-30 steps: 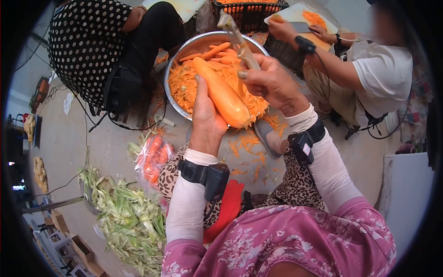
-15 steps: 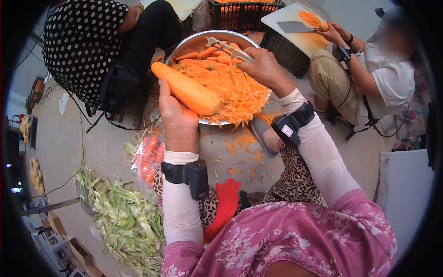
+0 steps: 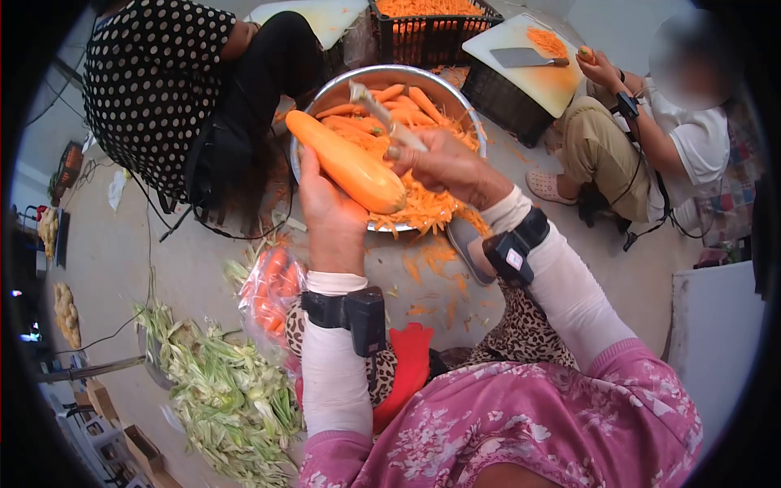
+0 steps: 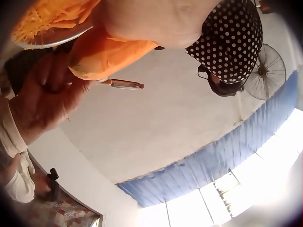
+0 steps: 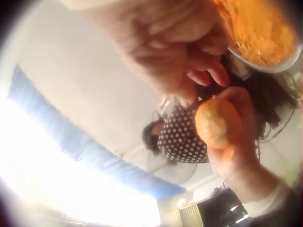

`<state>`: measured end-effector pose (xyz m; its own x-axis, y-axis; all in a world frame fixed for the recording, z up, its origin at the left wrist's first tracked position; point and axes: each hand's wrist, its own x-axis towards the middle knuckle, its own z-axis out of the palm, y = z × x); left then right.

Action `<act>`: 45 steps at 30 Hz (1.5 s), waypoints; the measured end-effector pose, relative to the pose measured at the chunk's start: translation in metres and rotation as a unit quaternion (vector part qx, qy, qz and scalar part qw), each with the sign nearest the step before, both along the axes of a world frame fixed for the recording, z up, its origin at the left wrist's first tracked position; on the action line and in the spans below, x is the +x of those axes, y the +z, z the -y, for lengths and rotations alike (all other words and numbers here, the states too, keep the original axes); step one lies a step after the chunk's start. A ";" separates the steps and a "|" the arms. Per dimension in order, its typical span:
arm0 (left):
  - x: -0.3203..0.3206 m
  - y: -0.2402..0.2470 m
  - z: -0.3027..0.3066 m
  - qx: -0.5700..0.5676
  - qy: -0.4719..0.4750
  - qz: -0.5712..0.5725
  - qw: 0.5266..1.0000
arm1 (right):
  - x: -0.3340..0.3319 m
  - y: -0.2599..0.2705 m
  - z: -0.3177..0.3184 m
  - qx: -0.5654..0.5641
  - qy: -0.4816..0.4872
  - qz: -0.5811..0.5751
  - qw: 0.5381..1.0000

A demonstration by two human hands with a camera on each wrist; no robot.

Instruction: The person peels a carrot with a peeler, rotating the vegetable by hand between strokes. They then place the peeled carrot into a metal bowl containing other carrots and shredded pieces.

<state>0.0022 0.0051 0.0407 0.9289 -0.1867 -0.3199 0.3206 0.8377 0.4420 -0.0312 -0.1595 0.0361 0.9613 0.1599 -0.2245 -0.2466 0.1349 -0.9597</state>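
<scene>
A large peeled carrot (image 3: pixel 346 164) lies slantwise in my left hand (image 3: pixel 333 228), thumb along its side, over the metal basin (image 3: pixel 474 110). My right hand (image 3: pixel 455 167) grips a peeler (image 3: pixel 389 116) by its handle, the head pointing up and left across the carrot. In the left wrist view, the peeler's reddish metal end (image 4: pixel 127 84) sticks out past the carrot's blunt tip (image 4: pixel 90 68). The right wrist view shows the carrot end-on (image 5: pixel 218 124), with the left hand's fingers wrapped around it. Below, the basin holds orange peelings (image 3: pixel 423 203) and several whole carrots (image 3: pixel 427 104).
A bag of carrots (image 3: pixel 272 285) and a heap of green husks (image 3: pixel 232 394) lie at lower left. One person in a dotted shirt (image 3: pixel 154 89) sits at left. Another, at right, is beside a cutting board (image 3: pixel 508 77) with a knife (image 3: pixel 525 58). Peelings litter the floor (image 3: pixel 439 260).
The carrot and left hand went left, then back slightly right. My right hand drew away with the peeler and has returned to the carrot. The person at right has let go of the knife.
</scene>
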 end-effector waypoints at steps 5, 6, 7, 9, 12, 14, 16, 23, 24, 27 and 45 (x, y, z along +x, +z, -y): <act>0.004 0.006 0.005 -0.021 -0.028 0.036 0.999 | -0.010 0.009 -0.005 0.137 0.073 -0.071 0.985; 0.005 0.003 0.005 -0.018 -0.028 0.038 0.999 | -0.010 0.003 -0.003 0.195 0.098 -0.101 0.971; 0.008 -0.001 0.006 -0.011 -0.023 0.038 0.999 | -0.009 -0.002 -0.001 0.251 0.123 -0.130 0.951; 0.011 -0.002 0.009 -0.001 -0.021 0.043 0.999 | -0.009 -0.005 0.000 0.287 0.135 -0.134 0.939; 0.005 0.002 0.012 0.020 -0.025 0.069 0.997 | -0.018 -0.001 0.002 0.313 0.114 -0.111 0.936; 0.008 -0.001 0.013 0.002 -0.036 0.152 0.988 | -0.020 0.007 0.006 0.314 0.084 -0.096 0.941; 0.007 0.012 0.019 0.006 -0.042 0.166 0.985 | -0.015 0.010 0.016 0.310 0.045 -0.080 0.946; -0.002 0.016 0.020 0.065 -0.127 0.191 0.971 | -0.012 0.014 0.043 0.330 -0.054 0.019 0.942; -0.008 0.020 0.024 0.130 -0.135 0.227 0.956 | -0.011 0.013 0.044 0.353 -0.094 0.011 0.931; -0.020 0.028 0.037 0.201 -0.146 0.257 0.934 | -0.005 0.008 0.053 0.430 -0.157 -0.005 0.889; -0.024 0.033 0.073 0.187 -0.205 0.342 0.898 | 0.014 0.017 0.074 0.478 -0.239 0.031 0.845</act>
